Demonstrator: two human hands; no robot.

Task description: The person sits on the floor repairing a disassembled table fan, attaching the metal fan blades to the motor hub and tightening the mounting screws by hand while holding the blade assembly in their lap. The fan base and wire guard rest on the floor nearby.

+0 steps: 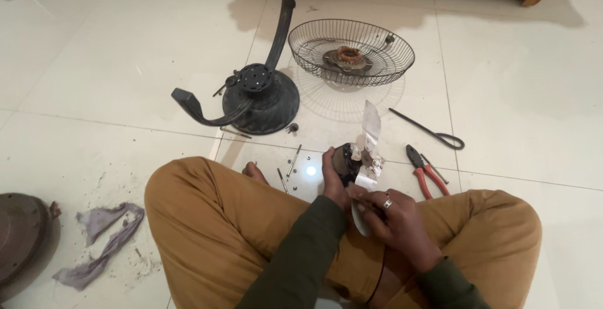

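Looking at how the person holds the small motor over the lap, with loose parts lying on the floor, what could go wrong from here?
1. The loose screws lie on the tile floor near the bare foot; they could roll away or be stepped on.
2. The left hand and right hand hold the motor unsupported above the lap; it might slip and fall.
3. The pliers lie close to the knee.

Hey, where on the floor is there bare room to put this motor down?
Bare tile lies right of the pliers, and far left between the fan base and the rag. It is crowded ahead of your hands: screws, the wire guard and a black tie lie there.
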